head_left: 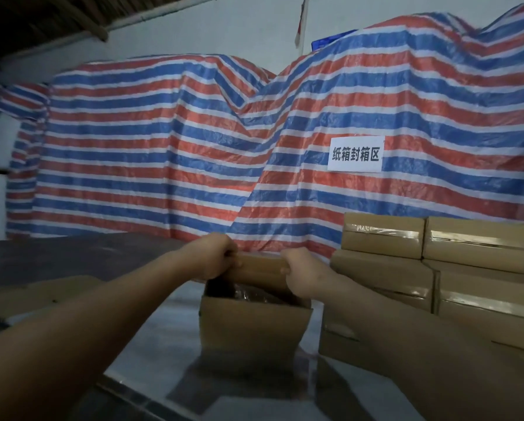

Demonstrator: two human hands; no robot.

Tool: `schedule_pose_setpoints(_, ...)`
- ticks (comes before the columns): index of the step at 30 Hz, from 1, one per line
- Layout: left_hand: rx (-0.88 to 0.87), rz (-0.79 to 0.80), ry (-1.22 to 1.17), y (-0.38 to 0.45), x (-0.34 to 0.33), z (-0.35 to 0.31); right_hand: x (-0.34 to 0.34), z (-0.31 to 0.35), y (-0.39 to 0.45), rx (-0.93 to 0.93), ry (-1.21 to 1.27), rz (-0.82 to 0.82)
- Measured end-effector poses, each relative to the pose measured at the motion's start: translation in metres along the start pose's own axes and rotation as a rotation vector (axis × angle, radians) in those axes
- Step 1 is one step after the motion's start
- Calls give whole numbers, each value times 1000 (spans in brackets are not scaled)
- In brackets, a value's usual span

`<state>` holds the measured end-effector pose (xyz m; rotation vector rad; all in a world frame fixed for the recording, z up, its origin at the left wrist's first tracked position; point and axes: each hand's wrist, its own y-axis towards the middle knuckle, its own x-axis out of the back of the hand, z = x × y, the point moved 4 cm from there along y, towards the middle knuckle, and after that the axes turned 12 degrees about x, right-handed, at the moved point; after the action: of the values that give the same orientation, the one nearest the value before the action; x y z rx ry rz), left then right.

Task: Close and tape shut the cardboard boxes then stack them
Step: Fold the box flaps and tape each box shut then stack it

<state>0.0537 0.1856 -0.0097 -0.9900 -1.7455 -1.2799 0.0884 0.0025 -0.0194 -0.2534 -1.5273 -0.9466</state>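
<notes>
A: Open box (251, 326) status?
B: At desk (163, 344) centre; shiny wrapped contents inside, unclear. Left hand (215, 256) and right hand (300, 276) grip its far flap (260, 267), fingers curled.
A: Neighbours?
B: Taped boxes (437, 268) stacked right.

Left hand (216, 256) and right hand (300, 273) outstretched, fingers curled.

Open box (251, 326) at lower centre: matt brown cardboard, with crinkled glossy plastic film (248, 294) inside. Stacked boxes (437, 268) at right: the same cardboard, sealed with shiny clear tape (479, 238). Background tarpaulin (193, 141): woven plastic, faintly glossy, striped red, blue and white, bearing a matt white paper sign (356, 154). Table surface (169, 323): smooth, pale, slightly reflective.
</notes>
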Motion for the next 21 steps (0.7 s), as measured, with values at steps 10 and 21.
schedule_pose_setpoints(10, -199, 373, -220, -46, 23, -109, 105, -36, -101, 26, -161, 404)
schedule_pose_setpoints(21, -362, 387, -268, -51, -50, -259, 126, -161, -222, -250, -101, 321)
